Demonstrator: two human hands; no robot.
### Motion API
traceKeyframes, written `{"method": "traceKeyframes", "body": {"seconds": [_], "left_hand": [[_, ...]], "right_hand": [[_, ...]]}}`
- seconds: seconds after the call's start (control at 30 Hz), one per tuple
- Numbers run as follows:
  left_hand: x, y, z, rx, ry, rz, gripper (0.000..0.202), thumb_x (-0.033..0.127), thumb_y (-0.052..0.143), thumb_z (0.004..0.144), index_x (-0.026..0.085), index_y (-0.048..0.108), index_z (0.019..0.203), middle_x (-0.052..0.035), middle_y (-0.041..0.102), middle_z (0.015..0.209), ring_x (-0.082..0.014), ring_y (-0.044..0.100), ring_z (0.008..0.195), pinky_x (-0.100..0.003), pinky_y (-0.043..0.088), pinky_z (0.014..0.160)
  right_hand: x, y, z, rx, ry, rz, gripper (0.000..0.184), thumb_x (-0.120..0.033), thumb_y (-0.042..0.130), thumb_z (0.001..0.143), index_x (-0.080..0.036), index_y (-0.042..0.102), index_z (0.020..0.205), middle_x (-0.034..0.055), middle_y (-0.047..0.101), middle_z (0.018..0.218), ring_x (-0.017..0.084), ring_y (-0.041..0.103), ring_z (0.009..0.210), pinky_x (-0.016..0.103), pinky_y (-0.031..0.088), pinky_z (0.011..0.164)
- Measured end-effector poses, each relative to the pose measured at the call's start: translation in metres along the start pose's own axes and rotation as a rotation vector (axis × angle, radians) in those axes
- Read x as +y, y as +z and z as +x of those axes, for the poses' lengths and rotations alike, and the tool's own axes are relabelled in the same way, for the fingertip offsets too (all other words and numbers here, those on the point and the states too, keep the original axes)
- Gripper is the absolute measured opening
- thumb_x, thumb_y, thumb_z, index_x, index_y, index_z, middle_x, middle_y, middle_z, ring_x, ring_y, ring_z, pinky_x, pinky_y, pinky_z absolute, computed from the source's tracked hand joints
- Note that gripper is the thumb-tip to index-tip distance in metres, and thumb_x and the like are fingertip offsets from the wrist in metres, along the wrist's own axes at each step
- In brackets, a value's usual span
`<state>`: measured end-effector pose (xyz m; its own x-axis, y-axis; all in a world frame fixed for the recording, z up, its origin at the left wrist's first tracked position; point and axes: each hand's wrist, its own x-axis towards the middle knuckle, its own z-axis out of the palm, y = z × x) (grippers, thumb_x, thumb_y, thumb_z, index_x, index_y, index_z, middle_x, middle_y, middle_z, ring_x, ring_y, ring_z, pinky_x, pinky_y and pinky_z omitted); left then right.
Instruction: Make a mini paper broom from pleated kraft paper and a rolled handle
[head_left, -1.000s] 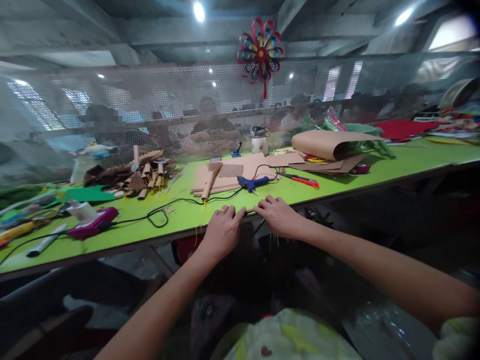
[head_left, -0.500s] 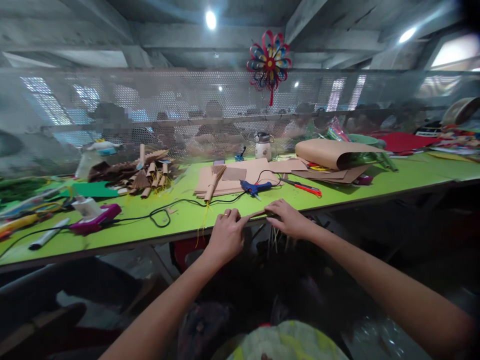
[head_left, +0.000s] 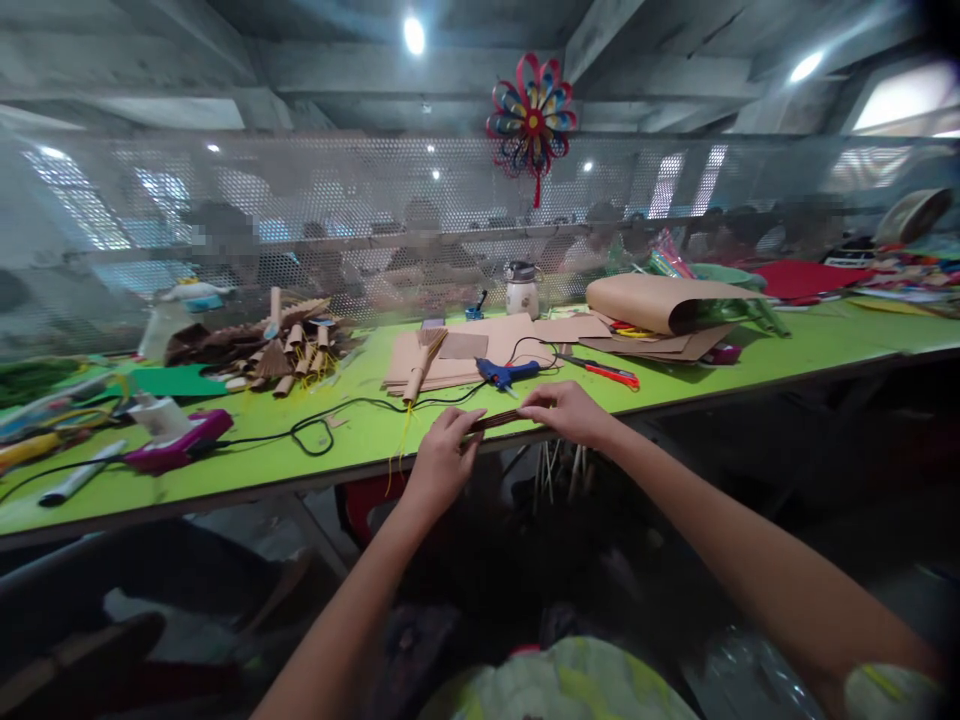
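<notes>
A narrow strip of pleated brown paper (head_left: 498, 419) stretches between my hands at the table's front edge. My left hand (head_left: 444, 455) pinches its left end, and my right hand (head_left: 566, 410) grips the right end between thumb and fingers. Just beyond them lies a blue glue gun (head_left: 510, 373) with its black cord. Left of it, a rolled paper piece with a fan-shaped top and yellow strings (head_left: 422, 368) rests on a stack of brown paper sheets (head_left: 465, 330). A red utility knife (head_left: 609, 374) lies to the right.
On the green table (head_left: 360, 430) stand a purple power strip (head_left: 180, 440), a heap of rolled paper pieces (head_left: 292, 350), a lidded jar (head_left: 522, 292) and a large curled brown sheet (head_left: 637, 300). A perforated screen (head_left: 360, 200) runs behind, with people beyond it.
The paper strip now shows its folded edges between my hands. My left hand has turned, with its fingers reaching further along the strip. The view has shifted slightly.
</notes>
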<state>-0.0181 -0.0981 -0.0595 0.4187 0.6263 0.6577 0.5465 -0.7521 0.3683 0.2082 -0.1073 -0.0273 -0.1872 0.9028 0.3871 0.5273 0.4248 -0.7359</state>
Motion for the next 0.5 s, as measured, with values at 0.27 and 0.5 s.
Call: {"method": "traceKeyframes", "body": {"seconds": [0.27,0.5], "left_hand": [[0.043,-0.038,-0.010,0.011,-0.158,-0.382,0.011,0.026,0.061,0.085,0.017,0.069,0.086,-0.0021,0.064,0.075,-0.0138,0.061,0.068,-0.024,0.048,0.063],[0.068,-0.038,-0.026,0.062,-0.197,-0.388,0.010,0.024,0.062,0.083,0.020,0.069,0.089,-0.0027,0.066,0.078,-0.0151,0.060,0.072,-0.026,0.046,0.070]], "right_hand": [[-0.035,-0.002,-0.044,0.015,0.137,0.426,0.040,-0.050,0.060,0.082,-0.012,0.071,0.082,0.0025,0.064,0.063,0.013,0.056,0.059,0.028,0.047,0.062],[-0.046,0.019,-0.076,0.156,0.172,0.851,0.030,-0.038,0.074,0.076,-0.017,0.071,0.097,0.0021,0.069,0.077,0.012,0.060,0.065,0.027,0.049,0.065]]}}
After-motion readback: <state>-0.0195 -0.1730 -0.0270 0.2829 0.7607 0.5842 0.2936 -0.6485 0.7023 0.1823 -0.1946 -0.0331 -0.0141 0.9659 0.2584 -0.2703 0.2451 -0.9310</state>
